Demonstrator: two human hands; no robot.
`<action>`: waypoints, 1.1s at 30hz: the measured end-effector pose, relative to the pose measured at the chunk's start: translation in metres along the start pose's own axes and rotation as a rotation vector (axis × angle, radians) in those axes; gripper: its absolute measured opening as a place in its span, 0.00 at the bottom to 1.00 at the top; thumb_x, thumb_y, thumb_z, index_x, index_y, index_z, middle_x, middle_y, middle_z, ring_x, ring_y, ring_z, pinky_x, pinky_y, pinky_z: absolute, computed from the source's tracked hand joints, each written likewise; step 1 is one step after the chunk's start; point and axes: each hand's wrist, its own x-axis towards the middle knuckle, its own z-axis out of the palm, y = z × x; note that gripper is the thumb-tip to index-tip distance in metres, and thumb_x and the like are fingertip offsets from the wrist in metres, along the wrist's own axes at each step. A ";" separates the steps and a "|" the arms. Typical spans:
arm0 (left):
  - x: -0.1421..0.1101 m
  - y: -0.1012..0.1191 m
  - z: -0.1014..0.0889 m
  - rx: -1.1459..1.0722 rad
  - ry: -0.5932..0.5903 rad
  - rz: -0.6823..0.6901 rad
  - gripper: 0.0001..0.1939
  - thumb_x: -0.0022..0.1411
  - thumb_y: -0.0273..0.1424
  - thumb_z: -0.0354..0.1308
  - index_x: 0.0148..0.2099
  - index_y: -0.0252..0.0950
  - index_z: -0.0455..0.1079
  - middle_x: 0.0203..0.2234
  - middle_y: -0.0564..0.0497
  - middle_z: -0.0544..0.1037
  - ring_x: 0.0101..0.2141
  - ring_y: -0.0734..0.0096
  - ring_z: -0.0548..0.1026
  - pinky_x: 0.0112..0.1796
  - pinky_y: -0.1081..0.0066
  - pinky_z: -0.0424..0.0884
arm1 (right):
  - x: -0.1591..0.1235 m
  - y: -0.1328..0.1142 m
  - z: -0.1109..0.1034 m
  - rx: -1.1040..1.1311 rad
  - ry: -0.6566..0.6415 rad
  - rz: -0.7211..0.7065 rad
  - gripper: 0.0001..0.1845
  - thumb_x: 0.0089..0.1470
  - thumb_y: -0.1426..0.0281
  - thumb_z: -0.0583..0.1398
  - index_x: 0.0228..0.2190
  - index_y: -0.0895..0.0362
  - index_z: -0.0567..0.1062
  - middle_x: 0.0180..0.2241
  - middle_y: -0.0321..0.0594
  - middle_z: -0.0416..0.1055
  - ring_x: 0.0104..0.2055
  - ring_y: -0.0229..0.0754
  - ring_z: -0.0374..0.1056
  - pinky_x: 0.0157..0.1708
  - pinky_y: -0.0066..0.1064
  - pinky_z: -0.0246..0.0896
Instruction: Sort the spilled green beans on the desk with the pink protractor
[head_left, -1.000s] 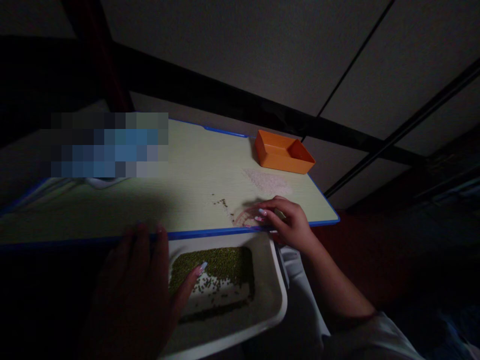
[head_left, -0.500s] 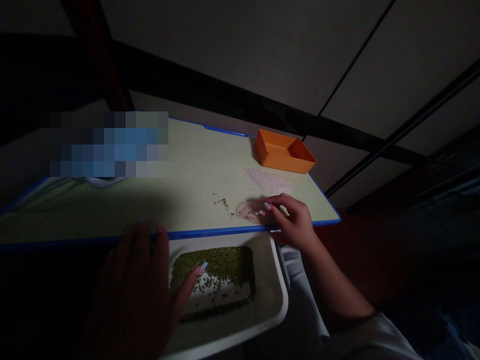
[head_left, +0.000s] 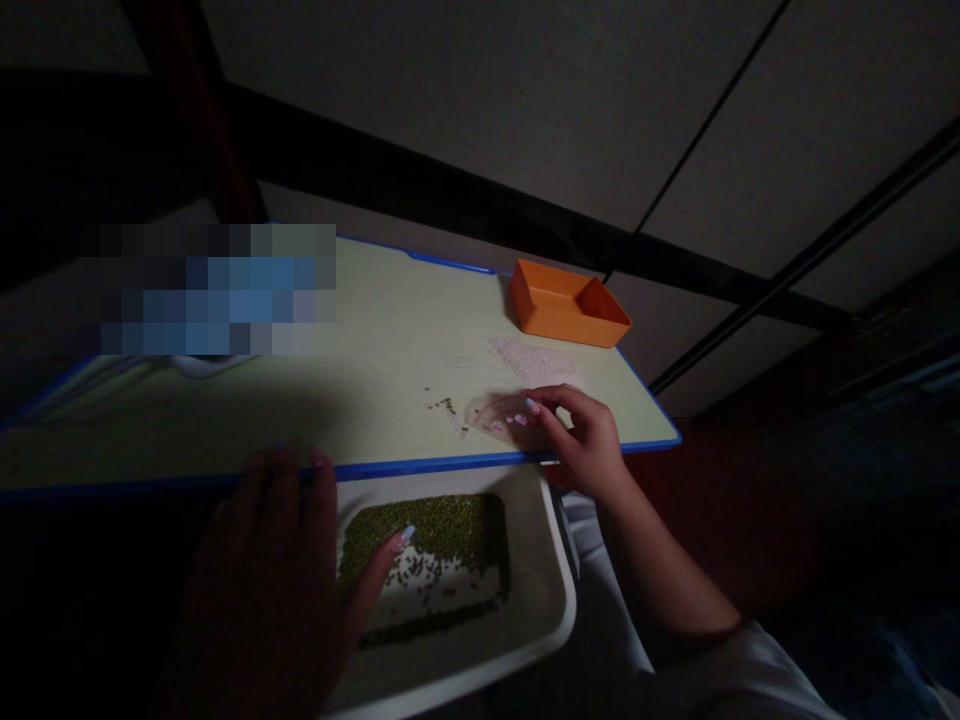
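My right hand [head_left: 589,438] pinches the near-right side of a small see-through dish [head_left: 487,413] at the table's front edge. Several pink and white bits lie in or under this dish; which, I cannot tell. My left hand [head_left: 274,570] is open, fingers spread, over the left side of a white plastic tub [head_left: 561,590], its fingertips near the table edge. Green mung beans [head_left: 450,518] lie in the tub, thickest along its far side, with the left thumb above them. A few loose mung beans [head_left: 448,405] are scattered on the table left of the dish.
An orange open box [head_left: 574,320] stands at the table's back right. In front of it spreads a pale pile of rice-like grains [head_left: 536,360]. The pale table [head_left: 375,330] has a blue rim. At its left is a blurred-out blue patch [head_left: 255,290].
My right hand and the see-through dish have shifted slightly to the left, nearer the loose beans. The left hand and the tub stay in place.
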 end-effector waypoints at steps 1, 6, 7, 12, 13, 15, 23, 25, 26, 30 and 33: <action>0.000 0.000 0.000 -0.003 -0.001 -0.001 0.47 0.56 0.50 0.45 0.68 0.34 0.27 0.64 0.30 0.50 0.63 0.33 0.50 0.55 0.38 0.56 | -0.001 -0.002 0.000 -0.004 -0.006 -0.012 0.08 0.56 0.70 0.58 0.37 0.55 0.77 0.34 0.41 0.77 0.36 0.40 0.71 0.36 0.34 0.66; 0.000 -0.001 0.001 -0.027 -0.008 -0.015 0.47 0.56 0.51 0.44 0.67 0.39 0.25 0.65 0.35 0.49 0.63 0.34 0.49 0.55 0.38 0.57 | -0.009 -0.012 0.007 -0.006 -0.060 -0.094 0.08 0.56 0.70 0.58 0.37 0.55 0.77 0.33 0.40 0.77 0.34 0.39 0.70 0.35 0.34 0.66; 0.000 -0.001 0.001 -0.027 -0.009 -0.016 0.47 0.56 0.50 0.44 0.67 0.39 0.25 0.65 0.35 0.49 0.63 0.34 0.49 0.55 0.38 0.56 | -0.009 -0.013 0.009 -0.011 -0.065 -0.103 0.08 0.56 0.70 0.58 0.37 0.55 0.77 0.33 0.40 0.77 0.35 0.39 0.71 0.35 0.34 0.66; 0.001 -0.001 -0.001 -0.047 -0.019 -0.020 0.47 0.55 0.51 0.45 0.67 0.41 0.25 0.65 0.37 0.50 0.64 0.35 0.48 0.55 0.37 0.57 | -0.010 -0.012 0.012 -0.046 -0.062 -0.074 0.09 0.56 0.69 0.59 0.36 0.56 0.78 0.32 0.40 0.77 0.34 0.39 0.71 0.34 0.33 0.65; 0.002 -0.001 -0.001 -0.052 -0.020 -0.021 0.47 0.55 0.51 0.45 0.67 0.41 0.25 0.65 0.37 0.50 0.64 0.35 0.48 0.55 0.36 0.57 | -0.010 -0.011 0.011 -0.056 -0.058 -0.065 0.09 0.56 0.69 0.59 0.36 0.56 0.78 0.32 0.41 0.77 0.33 0.39 0.70 0.34 0.33 0.65; 0.001 -0.001 -0.001 -0.055 -0.019 -0.021 0.47 0.55 0.51 0.46 0.67 0.41 0.26 0.65 0.37 0.50 0.64 0.35 0.48 0.55 0.36 0.56 | -0.010 -0.010 0.008 -0.079 -0.045 -0.051 0.09 0.56 0.69 0.59 0.36 0.58 0.78 0.30 0.41 0.77 0.32 0.39 0.70 0.33 0.33 0.65; 0.000 0.001 -0.003 -0.044 -0.005 -0.005 0.46 0.56 0.48 0.47 0.68 0.35 0.31 0.65 0.32 0.48 0.64 0.34 0.47 0.55 0.36 0.57 | -0.007 -0.001 -0.004 -0.191 -0.017 -0.004 0.09 0.56 0.69 0.58 0.35 0.56 0.78 0.31 0.41 0.76 0.31 0.39 0.68 0.32 0.32 0.63; 0.000 0.001 -0.003 -0.054 0.002 -0.010 0.45 0.56 0.48 0.47 0.68 0.37 0.32 0.66 0.34 0.48 0.64 0.35 0.47 0.55 0.36 0.57 | -0.005 0.003 -0.006 -0.216 0.002 0.000 0.09 0.56 0.69 0.58 0.35 0.56 0.78 0.32 0.42 0.77 0.31 0.40 0.68 0.32 0.32 0.63; 0.000 0.000 -0.003 -0.054 -0.002 -0.009 0.45 0.56 0.49 0.47 0.68 0.36 0.32 0.66 0.34 0.49 0.64 0.35 0.47 0.55 0.36 0.57 | -0.004 0.006 -0.007 -0.228 0.010 0.003 0.09 0.56 0.69 0.58 0.35 0.56 0.78 0.32 0.42 0.77 0.31 0.40 0.68 0.33 0.32 0.63; 0.001 0.000 -0.002 -0.023 -0.023 -0.006 0.45 0.55 0.49 0.46 0.67 0.32 0.36 0.64 0.30 0.51 0.63 0.33 0.48 0.55 0.37 0.58 | 0.000 0.013 -0.010 -0.214 0.040 0.032 0.10 0.56 0.68 0.58 0.36 0.57 0.78 0.34 0.43 0.77 0.32 0.41 0.69 0.33 0.33 0.63; 0.001 0.000 -0.002 -0.003 -0.019 0.001 0.45 0.55 0.49 0.46 0.67 0.30 0.38 0.63 0.28 0.52 0.63 0.32 0.49 0.55 0.37 0.57 | 0.001 0.012 -0.009 -0.103 0.022 0.047 0.09 0.56 0.67 0.58 0.36 0.56 0.78 0.35 0.42 0.78 0.35 0.41 0.70 0.35 0.33 0.65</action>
